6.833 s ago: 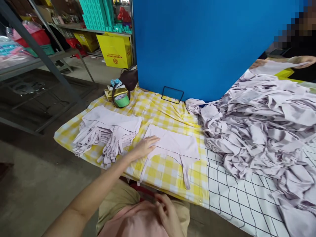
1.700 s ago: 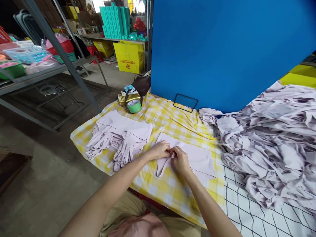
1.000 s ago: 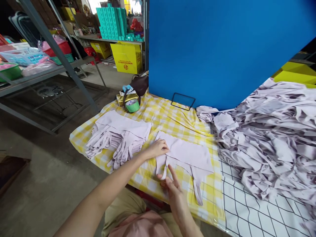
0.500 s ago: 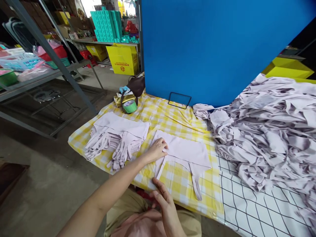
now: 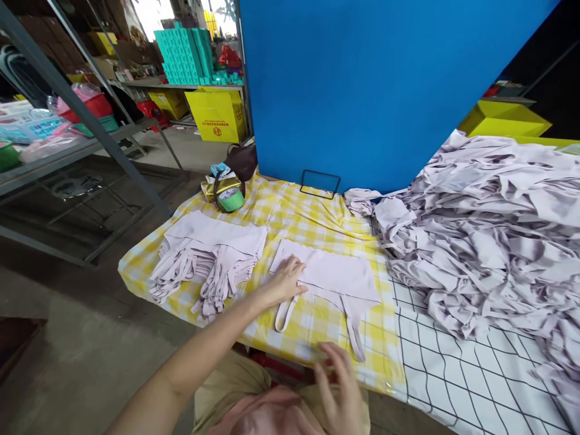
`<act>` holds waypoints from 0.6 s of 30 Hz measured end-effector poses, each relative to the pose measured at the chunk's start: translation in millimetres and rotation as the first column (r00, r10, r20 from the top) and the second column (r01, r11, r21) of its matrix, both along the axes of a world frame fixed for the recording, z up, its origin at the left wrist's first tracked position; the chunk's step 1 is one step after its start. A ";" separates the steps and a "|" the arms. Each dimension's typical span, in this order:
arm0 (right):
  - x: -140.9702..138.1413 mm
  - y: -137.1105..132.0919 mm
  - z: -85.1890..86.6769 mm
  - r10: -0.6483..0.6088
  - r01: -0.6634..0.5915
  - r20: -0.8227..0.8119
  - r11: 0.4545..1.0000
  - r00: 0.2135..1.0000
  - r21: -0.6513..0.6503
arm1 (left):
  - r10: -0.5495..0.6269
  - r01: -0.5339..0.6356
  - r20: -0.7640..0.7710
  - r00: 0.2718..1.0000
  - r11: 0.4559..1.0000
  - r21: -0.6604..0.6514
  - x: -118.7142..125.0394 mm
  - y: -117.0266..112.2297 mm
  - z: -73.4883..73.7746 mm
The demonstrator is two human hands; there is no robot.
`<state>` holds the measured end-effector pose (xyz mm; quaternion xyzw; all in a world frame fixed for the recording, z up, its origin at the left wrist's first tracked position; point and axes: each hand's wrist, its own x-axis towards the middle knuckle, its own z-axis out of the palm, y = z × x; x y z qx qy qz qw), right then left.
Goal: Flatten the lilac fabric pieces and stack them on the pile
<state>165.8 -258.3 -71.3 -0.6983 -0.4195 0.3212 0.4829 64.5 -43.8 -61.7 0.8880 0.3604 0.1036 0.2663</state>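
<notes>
A pale lilac strappy top lies flat, its straps toward me. My left hand rests on its left part, with bent fingers on the fabric and the thumb apart from them. A looped strap lies just below that hand. Near the table's front edge, my right hand hovers, slightly blurred, fingers apart and nothing in them. The right strap of the top lies just beyond it. To the left sits a neat stack of similar lilac tops, their straps hanging toward me.
A yellow checked cloth covers the table. At right is a large loose heap of lilac garments on a white gridded cover. Behind stand a blue panel and a black wire frame. Green tape lies at back left.
My right hand has moved right, away from the left strap, and its fingers have spread. The left strap now lies in a loop. My left hand stays on the top. The view has shifted slightly.
</notes>
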 end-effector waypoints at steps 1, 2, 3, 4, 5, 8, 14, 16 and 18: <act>15.4 -2.4 -2.7 -0.069 0.064 0.181 0.997 0.981 0.035 | -0.032 0.032 -0.011 0.999 0.999 0.012 6.0 -5.2 -0.2; 30.4 -4.3 -5.4 -0.125 0.112 0.335 0.992 0.934 0.056 | -0.082 0.083 -0.014 0.997 0.996 0.025 13.2 -11.3 -1.2; 44.2 -5.7 -8.0 -0.152 0.138 0.456 0.988 0.877 0.065 | -0.149 0.150 -0.013 0.989 0.988 0.040 21.2 -18.1 -2.8; 56.0 -6.5 -10.5 -0.150 0.142 0.546 0.988 0.824 0.056 | -0.226 0.226 -0.009 0.974 0.973 0.055 29.6 -25.1 -5.0; 65.2 -7.2 -12.8 -0.123 0.131 0.604 0.991 0.787 0.031 | -0.297 0.297 -0.007 0.955 0.952 0.069 37.7 -32.0 -7.7; 77.3 -9.7 -18.8 -0.031 0.069 0.646 0.997 0.763 -0.035 | -0.415 0.415 -0.016 0.910 0.905 0.096 56.8 -49.2 -17.1; 73.5 -23.4 -24.6 0.007 0.042 0.643 0.997 0.766 -0.061 | -0.417 0.417 -0.021 0.909 0.908 0.038 64.0 -56.2 -18.8; 77.7 -23.7 -23.0 0.000 0.051 0.631 0.997 0.776 -0.063 | -0.433 0.433 0.001 0.902 0.901 -0.020 61.3 -46.4 -9.8; 87.3 -16.0 -18.2 -0.047 0.083 0.603 0.996 0.796 -0.032 | -0.305 0.305 0.012 0.952 0.952 -0.029 55.1 -28.3 1.9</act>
